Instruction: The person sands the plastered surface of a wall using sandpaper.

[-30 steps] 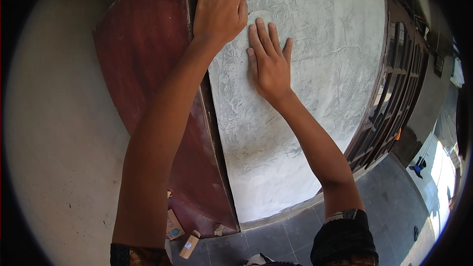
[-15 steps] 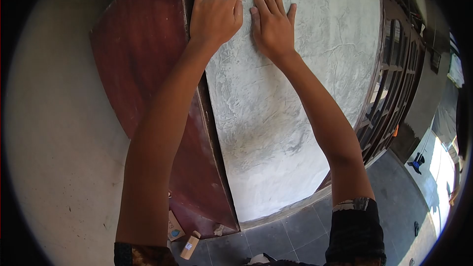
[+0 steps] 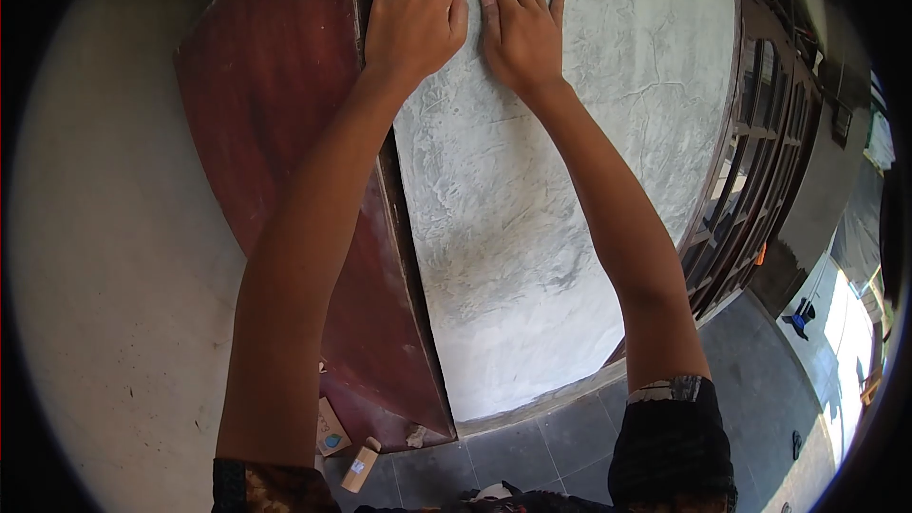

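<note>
Both arms reach up to a grey-white mottled wall [image 3: 532, 228] with fine cracks and creases. My left hand [image 3: 416, 24] lies against its top left part, fingers spread, beside the dark door frame edge. A short way to the right, my right hand [image 3: 524, 38] is flat on the same surface, its fingers stretched upward. Between the two hands a thin vertical line runs down from the top of the view. Neither hand has anything in its grasp.
A dark red wooden door [image 3: 271, 104] stands at the left, next to a pale wall [image 3: 114, 228]. Near its foot, a small cardboard box [image 3: 360, 467] rests on the grey tiled floor [image 3: 513, 461]. Brown framed windows [image 3: 760, 142] line the right side.
My right hand has slid a little upward along the wall, fingers still extended. My left hand stays almost in place.
</note>
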`<state>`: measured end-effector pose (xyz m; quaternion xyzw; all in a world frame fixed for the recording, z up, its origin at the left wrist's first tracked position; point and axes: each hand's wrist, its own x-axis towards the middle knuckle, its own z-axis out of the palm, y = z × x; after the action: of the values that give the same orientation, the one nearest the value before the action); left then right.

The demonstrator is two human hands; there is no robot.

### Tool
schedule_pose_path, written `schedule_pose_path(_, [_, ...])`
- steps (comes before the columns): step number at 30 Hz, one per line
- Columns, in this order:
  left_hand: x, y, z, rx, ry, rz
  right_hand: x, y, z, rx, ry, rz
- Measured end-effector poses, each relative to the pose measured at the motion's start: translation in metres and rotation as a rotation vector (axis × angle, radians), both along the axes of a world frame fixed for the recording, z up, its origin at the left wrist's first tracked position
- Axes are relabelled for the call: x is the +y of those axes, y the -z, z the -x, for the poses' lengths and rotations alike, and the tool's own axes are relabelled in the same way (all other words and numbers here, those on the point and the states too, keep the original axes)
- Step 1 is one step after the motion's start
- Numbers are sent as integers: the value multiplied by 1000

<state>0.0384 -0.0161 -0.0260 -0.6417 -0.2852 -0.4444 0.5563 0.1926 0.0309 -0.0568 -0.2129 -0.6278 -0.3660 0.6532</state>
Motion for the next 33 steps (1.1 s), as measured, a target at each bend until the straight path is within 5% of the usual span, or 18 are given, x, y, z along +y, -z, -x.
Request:
schedule_pose_path(4, [0,-1,-5,-19,-31,-2,-11,95,-1,-83,81,199])
schedule_pose_path(10, [1,1,-3,-27,-21,-6,3,-5,4,-32,41,37])
schedule_pose_path(16, [0,0,-2,-5,6,-11,-4,77,0,-53,81,136])
schedule_pose_path(21, [-1,-1,-2,-7,45,-2,0,-16,0,-39,84,51])
schedule_pose_path(26, [-2,3,-4,-9,58,-5,-4,84,1,-97,79,202])
schedule_pose_path(30, [-1,0,-5,-37,41,-18,5,-6,2,-26,79,55])
schedule_pose_path(33, [1,0,-4,-28,34,-24,8,4,4,-30,69,61])
